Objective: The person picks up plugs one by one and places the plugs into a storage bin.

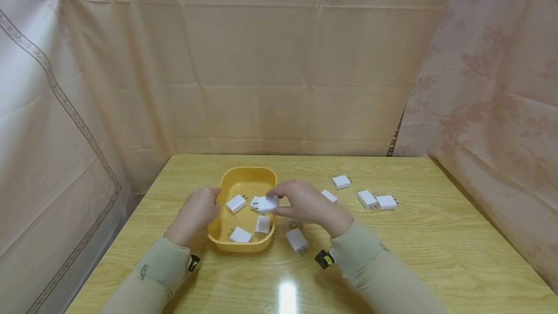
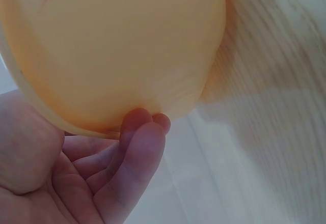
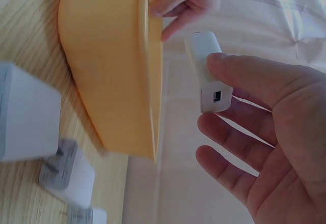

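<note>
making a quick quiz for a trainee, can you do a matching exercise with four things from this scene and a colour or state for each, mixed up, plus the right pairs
Column 1
1. left hand
2. right hand
3. tub
4. curtain behind the table

Column 2
A. beige, hanging in folds
B. pinching a white charger between thumb and fingers
C. yellow, with other chargers lying inside
D. holding the tub by its edge

Right pairs: 1-D, 2-B, 3-C, 4-A
</note>
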Available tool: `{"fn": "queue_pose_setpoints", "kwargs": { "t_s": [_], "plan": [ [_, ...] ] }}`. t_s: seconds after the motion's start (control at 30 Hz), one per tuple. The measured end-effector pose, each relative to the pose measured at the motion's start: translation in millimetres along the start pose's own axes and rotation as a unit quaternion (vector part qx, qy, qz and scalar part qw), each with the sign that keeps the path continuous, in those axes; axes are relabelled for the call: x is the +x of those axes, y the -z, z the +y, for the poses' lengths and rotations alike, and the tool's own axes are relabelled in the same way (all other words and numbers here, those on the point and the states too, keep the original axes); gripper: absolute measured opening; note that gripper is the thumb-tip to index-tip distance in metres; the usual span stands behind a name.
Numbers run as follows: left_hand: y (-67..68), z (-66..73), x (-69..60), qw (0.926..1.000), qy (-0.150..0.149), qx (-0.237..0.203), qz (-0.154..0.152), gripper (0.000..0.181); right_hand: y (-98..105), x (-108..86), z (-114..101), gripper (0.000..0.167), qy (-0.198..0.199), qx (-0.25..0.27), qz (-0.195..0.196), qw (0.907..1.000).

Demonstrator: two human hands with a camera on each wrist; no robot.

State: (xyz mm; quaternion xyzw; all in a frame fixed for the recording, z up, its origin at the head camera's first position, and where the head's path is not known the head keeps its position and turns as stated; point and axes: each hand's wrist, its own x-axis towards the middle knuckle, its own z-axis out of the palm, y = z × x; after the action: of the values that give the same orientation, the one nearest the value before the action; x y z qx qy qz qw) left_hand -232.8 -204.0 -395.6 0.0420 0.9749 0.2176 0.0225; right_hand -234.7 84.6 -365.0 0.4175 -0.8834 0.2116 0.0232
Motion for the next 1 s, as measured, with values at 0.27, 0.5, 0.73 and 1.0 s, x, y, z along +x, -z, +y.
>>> {"fn": "queue_pose_setpoints", "kwargs": {
  "t_s": [0.27, 0.5, 0.73, 1.0],
  "plan": [
    [-1.6, -2.5, 2.3, 1.0000, -0.004, 0.002, 0.006, 0.046, -5.5, 13.7, -15.5, 0.032, 0.016, 0.009, -0.021, 0.9996],
    [-0.9, -3.3, 2.0, 0.9999, -0.014, 0.004, 0.009, 0.046, -9.7, 22.9, -24.0, 0.032, 0.028, 0.001, -0.025, 0.9993],
    [-0.9, -3.4, 1.6, 0.9998, -0.019, 0.004, 0.010, 0.045, -15.8, 27.8, -27.4, 0.029, 0.038, 0.000, -0.022, 0.9990],
    [-0.8, -2.5, 2.2, 0.9999, -0.008, 0.006, 0.002, 0.046, -23.7, 32.3, -30.5, 0.030, 0.052, -0.007, -0.027, 0.9983]
  ]
}}
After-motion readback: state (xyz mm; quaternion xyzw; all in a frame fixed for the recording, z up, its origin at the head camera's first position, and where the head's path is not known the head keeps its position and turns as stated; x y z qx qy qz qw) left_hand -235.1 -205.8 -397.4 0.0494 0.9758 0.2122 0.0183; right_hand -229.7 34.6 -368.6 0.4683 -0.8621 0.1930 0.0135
